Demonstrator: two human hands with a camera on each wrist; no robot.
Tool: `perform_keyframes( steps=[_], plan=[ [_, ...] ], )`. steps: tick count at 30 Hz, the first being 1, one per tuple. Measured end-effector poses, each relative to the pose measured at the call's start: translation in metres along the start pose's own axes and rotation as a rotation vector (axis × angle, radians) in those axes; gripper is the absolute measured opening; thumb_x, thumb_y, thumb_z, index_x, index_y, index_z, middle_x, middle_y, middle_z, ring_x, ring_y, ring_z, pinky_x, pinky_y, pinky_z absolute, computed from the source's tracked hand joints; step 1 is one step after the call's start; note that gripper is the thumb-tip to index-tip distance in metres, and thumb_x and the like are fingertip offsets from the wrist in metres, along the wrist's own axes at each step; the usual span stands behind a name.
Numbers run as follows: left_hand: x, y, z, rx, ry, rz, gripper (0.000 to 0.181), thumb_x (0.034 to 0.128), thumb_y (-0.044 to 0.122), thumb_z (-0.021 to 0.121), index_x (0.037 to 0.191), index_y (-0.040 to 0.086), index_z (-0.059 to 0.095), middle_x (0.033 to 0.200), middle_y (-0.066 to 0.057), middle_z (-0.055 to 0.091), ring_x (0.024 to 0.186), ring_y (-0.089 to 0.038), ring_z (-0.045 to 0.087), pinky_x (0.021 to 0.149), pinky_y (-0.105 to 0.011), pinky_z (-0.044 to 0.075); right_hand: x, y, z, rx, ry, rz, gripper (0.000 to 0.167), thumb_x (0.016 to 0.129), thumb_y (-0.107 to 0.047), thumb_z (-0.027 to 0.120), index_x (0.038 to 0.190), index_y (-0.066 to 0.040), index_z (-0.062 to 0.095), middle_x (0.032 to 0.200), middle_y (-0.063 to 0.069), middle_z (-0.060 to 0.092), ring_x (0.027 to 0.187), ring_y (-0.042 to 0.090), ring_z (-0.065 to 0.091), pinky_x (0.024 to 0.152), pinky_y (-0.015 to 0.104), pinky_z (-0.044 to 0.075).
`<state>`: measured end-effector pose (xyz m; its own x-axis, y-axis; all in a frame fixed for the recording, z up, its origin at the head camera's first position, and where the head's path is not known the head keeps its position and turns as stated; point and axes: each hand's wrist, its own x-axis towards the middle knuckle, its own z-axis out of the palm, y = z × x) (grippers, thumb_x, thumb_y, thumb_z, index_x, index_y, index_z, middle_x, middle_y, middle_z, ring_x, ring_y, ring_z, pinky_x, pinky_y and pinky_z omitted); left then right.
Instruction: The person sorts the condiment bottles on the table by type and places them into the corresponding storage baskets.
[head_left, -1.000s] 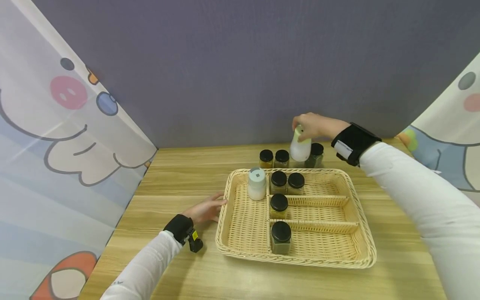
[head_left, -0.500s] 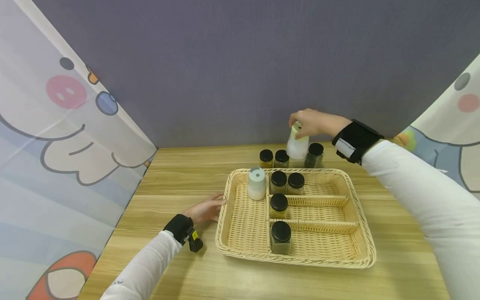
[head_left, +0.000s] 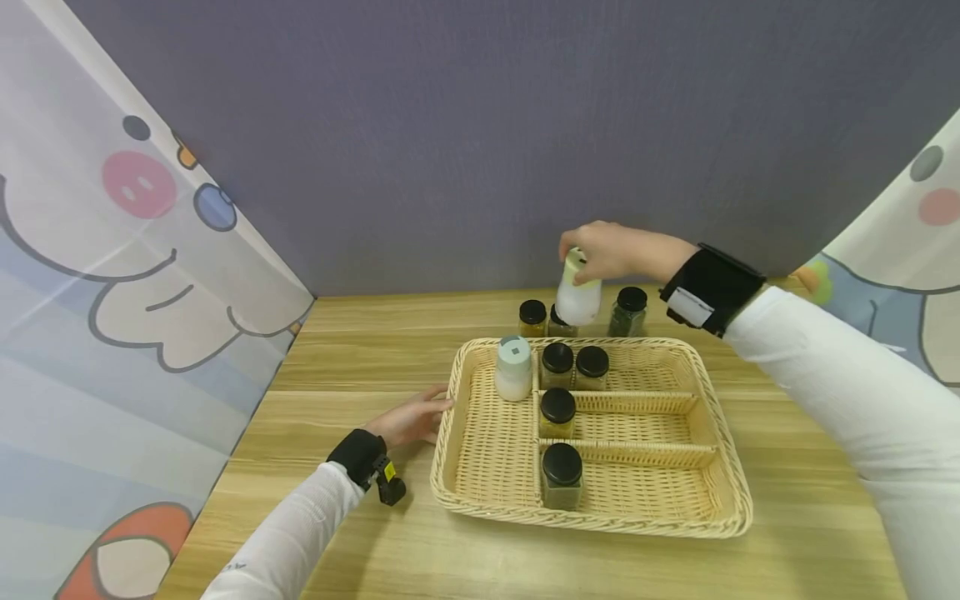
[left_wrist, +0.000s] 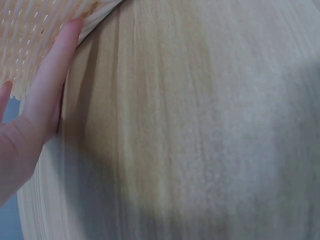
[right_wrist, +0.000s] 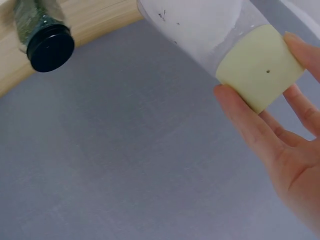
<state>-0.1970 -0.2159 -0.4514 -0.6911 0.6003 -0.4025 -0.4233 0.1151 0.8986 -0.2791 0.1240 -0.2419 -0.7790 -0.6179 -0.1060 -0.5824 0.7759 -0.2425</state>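
My right hand [head_left: 617,250] pinches the pale yellow cap of a white-filled shaker bottle [head_left: 579,302], held above the back of the table behind the basket. In the right wrist view, thumb and fingertips press that cap [right_wrist: 262,67] from both sides. My left hand [head_left: 411,419] touches the left side of the wicker basket [head_left: 444,454]; its fingers look straight in the left wrist view. Inside the basket, a pale green-capped bottle [head_left: 513,371] stands in the left compartment. Several black-lidded spice jars [head_left: 562,475] stand in the right-hand compartments.
Behind the basket stand two black-lidded jars [head_left: 532,315], the right one partly hidden by the held bottle. A dark green spice jar [head_left: 627,312] stands further right. A grey panel [head_left: 450,167] rises at the table's back edge.
My right hand has carried the shaker bottle leftward, away from the dark green jar and in front of a black-lidded jar. The left hand and basket have stayed put.
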Motion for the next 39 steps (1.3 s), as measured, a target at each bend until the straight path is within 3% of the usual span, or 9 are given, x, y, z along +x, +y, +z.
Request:
perform_keyframes(
  steps=[11,18,25,31,39],
  plan=[
    [0.002,-0.004,-0.002,-0.025,0.012,0.001,0.052,0.0951,0.019,0.037,0.139,0.011,0.012,0.133,-0.022,0.036,0.110,-0.025,0.048,0.084,-0.050,0.044,-0.007,-0.025,0.002,-0.006,0.036,-0.076,0.033,0.076,-0.010,0.066,0.106,-0.002,0.055,0.098,0.016,0.055,0.089,0.028,0.050,0.073,0.040,0.045],
    [0.007,-0.012,-0.008,-0.038,0.017,0.009,0.051,0.0950,0.019,0.038,0.139,0.013,0.013,0.131,-0.020,0.039,0.109,-0.026,0.049,0.084,-0.051,0.044,-0.012,-0.041,0.005,-0.007,0.015,-0.104,0.033,0.077,-0.010,0.066,0.107,-0.005,0.055,0.099,0.014,0.054,0.088,0.026,0.050,0.075,0.040,0.042],
    [0.010,-0.014,-0.008,-0.037,0.014,0.008,0.051,0.0949,0.019,0.038,0.139,0.012,0.013,0.130,-0.020,0.040,0.108,-0.025,0.050,0.084,-0.051,0.044,-0.016,-0.055,0.008,0.006,-0.015,-0.130,0.032,0.077,-0.009,0.065,0.107,-0.007,0.054,0.101,0.012,0.053,0.089,0.025,0.051,0.071,0.036,0.046],
    [0.009,-0.013,-0.007,-0.038,0.005,0.011,0.050,0.0951,0.020,0.038,0.139,0.012,0.013,0.129,-0.019,0.041,0.107,-0.025,0.050,0.083,-0.050,0.045,-0.023,-0.069,0.012,0.000,-0.012,-0.188,0.034,0.076,-0.009,0.066,0.108,-0.007,0.054,0.102,0.012,0.053,0.089,0.025,0.052,0.073,0.036,0.047],
    [0.000,0.000,0.001,-0.031,-0.024,0.008,0.051,0.0949,0.018,0.038,0.138,0.010,0.012,0.131,-0.021,0.039,0.106,-0.023,0.051,0.084,-0.049,0.045,-0.031,-0.087,0.018,0.024,-0.007,-0.279,0.033,0.076,-0.008,0.064,0.108,-0.007,0.054,0.102,0.010,0.054,0.089,0.023,0.053,0.072,0.034,0.049]
  ],
)
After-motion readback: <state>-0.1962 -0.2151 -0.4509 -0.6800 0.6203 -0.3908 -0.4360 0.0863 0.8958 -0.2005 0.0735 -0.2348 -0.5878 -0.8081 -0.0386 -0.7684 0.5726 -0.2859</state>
